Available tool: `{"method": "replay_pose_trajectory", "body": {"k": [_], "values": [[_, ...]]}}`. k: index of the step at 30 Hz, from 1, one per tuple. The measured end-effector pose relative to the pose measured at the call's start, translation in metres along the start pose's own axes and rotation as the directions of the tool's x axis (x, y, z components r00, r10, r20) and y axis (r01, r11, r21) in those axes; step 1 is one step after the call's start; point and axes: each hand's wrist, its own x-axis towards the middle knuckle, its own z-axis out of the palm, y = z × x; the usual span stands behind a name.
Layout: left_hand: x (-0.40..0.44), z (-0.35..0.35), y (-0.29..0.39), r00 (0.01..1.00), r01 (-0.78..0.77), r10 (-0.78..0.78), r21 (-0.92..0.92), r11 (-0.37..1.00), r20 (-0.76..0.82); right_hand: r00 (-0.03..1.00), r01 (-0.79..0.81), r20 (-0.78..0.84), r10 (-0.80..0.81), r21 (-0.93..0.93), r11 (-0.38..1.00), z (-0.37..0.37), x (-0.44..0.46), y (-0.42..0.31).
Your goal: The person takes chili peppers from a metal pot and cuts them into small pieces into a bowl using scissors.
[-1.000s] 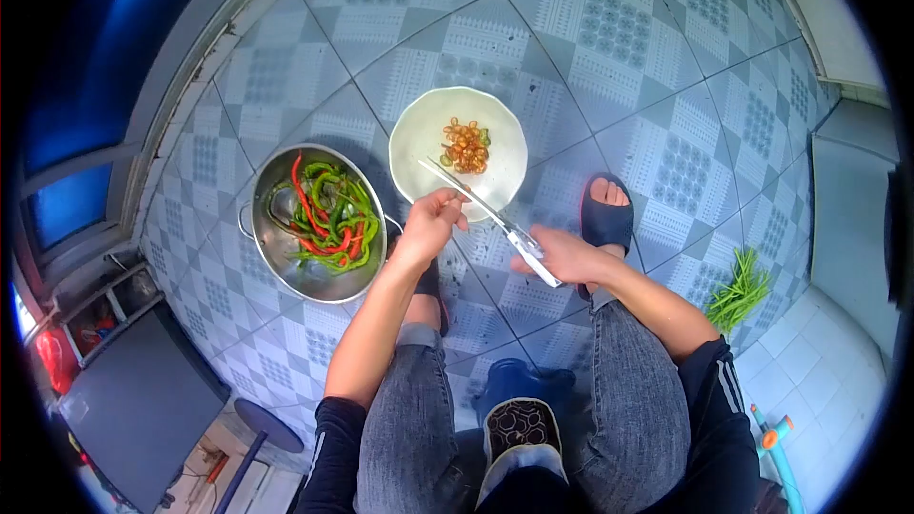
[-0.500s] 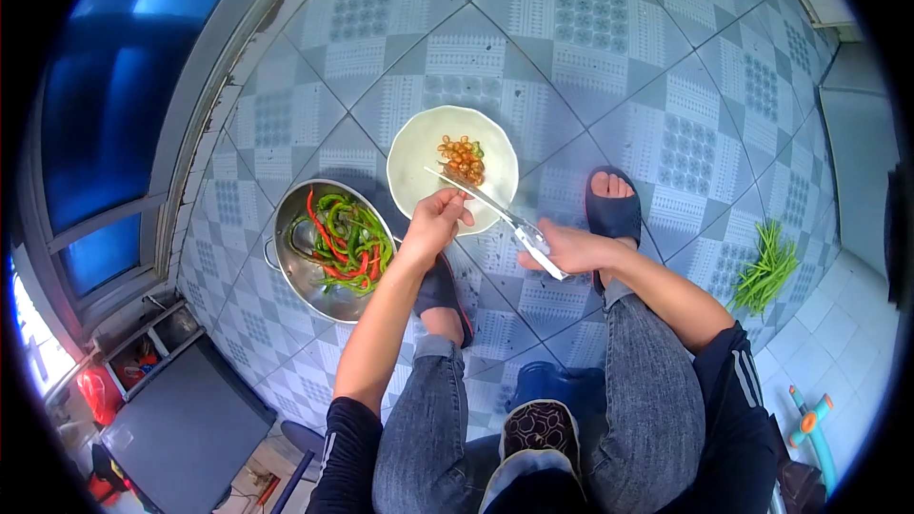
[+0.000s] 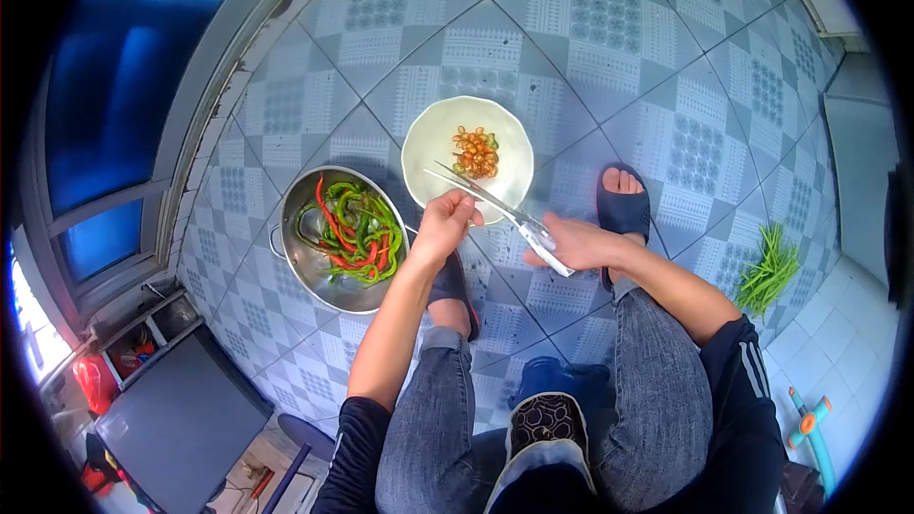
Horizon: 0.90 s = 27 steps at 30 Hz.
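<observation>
My right hand [image 3: 568, 245] grips a pair of scissors [image 3: 535, 243] by the white handles. The blades point up and left over the near part of a cream bowl [image 3: 425, 139], with a narrow gap between their tips. Just below the blades, the fingers of my left hand [image 3: 447, 228] are pinched together at the bowl's near rim; what they hold, if anything, is too small to make out. Inside the bowl lies a pile of small, shiny orange-brown pieces [image 3: 476, 152] with a few green bits.
Left of the bowl stands a steel pot [image 3: 309, 278] with long green and red chili peppers [image 3: 357, 233]. A bunch of thin green stalks [image 3: 769, 269] lies on the tiled floor [image 3: 571, 86] at right. My sandalled feet flank the bowl's near side.
The view has shifted slightly, so bowl and pot appear a little further right. The scissor tips now show apart, where they looked nearly together. Both hands keep about the same pose.
</observation>
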Motion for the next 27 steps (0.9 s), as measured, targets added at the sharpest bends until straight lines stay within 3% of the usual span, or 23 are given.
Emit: {"method": "replay_pose_trajectory", "body": {"k": [4,7,11,13,16,22,27], "values": [[0.002,-0.001,-0.003,0.999,0.035,-0.035,-0.044,0.998,0.012,0.999,0.041,-0.023,-0.04,0.038,0.998,0.004,0.003,0.003],[0.002,0.0,-0.003,0.999,0.044,-0.044,-0.041,0.998,0.009,0.998,-0.062,0.012,0.061,0.041,0.997,-0.001,0.003,0.001],[0.003,-0.002,0.0,0.999,0.034,-0.031,-0.104,0.994,0.027,0.999,-0.034,-0.016,0.034,-0.021,0.999,0.006,0.003,0.011],[0.002,-0.001,0.004,0.999,0.047,-0.044,-0.102,0.994,0.027,0.999,-0.045,0.021,0.043,0.115,0.992,0.003,-0.003,0.005],[0.0,0.002,0.005,0.998,0.056,-0.054,-0.075,0.996,0.031,0.998,0.056,0.018,-0.058,0.106,0.993,0.003,-0.003,0.008],[-0.004,0.003,0.012,0.996,0.077,-0.077,-0.001,0.997,0.043,0.997,0.07,-0.031,-0.067,0.093,0.993,0.006,0.001,0.01],[0.002,0.001,0.005,0.997,0.062,-0.061,-0.01,0.998,0.041,1.0,-0.02,-0.016,0.021,0.061,0.998,0.001,0.001,0.006]]}}
